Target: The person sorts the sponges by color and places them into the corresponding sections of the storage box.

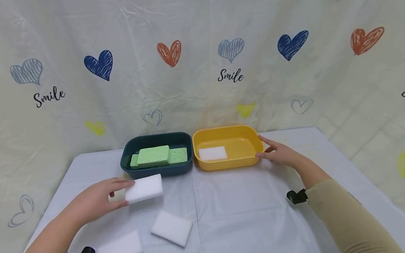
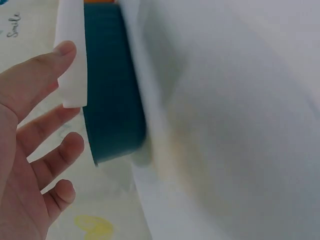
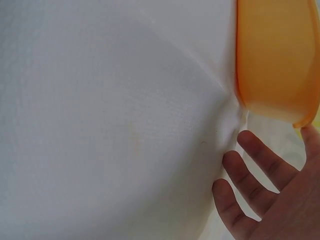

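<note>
My left hand (image 1: pixel 97 197) pinches a white sponge block (image 1: pixel 144 188) between thumb and fingers, in front of the dark green bin (image 1: pixel 159 171). In the left wrist view the thumb lies on the white block (image 2: pixel 73 75), and the other fingers are spread below it. Green sponges (image 1: pixel 153 156) lie stacked inside the green bin. My right hand (image 1: pixel 282 153) is at the right end of the yellow bin (image 1: pixel 229 163), its fingertips at the rim and side. The right wrist view shows its fingers (image 3: pixel 265 157) spread. One white block (image 1: pixel 212 153) lies in the yellow bin.
Two more white blocks, one nearer the left sleeve (image 1: pixel 119 252) and one beside it (image 1: pixel 172 228), lie on the white-covered table (image 1: pixel 248 220). The bins stand side by side against a backdrop (image 1: pixel 199 90) printed with hearts.
</note>
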A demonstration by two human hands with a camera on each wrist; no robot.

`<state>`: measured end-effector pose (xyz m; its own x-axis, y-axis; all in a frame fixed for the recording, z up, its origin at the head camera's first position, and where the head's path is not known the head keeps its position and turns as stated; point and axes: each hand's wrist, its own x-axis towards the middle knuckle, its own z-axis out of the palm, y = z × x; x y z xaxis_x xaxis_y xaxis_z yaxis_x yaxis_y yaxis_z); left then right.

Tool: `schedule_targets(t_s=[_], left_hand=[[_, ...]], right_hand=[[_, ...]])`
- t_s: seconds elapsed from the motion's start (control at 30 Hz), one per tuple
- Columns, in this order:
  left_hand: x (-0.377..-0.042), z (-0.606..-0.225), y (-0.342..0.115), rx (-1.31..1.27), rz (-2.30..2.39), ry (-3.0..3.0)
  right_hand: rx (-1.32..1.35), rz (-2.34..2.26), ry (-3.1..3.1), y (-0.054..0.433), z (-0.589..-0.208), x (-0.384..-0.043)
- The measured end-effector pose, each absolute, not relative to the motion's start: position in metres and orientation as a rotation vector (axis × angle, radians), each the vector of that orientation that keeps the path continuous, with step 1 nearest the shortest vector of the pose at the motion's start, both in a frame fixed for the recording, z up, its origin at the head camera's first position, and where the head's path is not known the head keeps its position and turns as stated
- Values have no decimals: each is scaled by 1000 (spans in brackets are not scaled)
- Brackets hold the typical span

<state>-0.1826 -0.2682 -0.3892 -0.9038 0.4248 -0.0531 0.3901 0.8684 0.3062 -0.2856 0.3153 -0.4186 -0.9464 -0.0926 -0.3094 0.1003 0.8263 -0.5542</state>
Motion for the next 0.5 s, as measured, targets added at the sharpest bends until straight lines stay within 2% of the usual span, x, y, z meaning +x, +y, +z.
schedule_targets(t_s=[0.3,0.5], left_hand=[[-195,-379,-229,753,454,2952],[-215,-376,-184,747,442,2942]], right_hand=[[30,-851,2683,315,-422,-287],[29,-854,2688,318,-424,-288]])
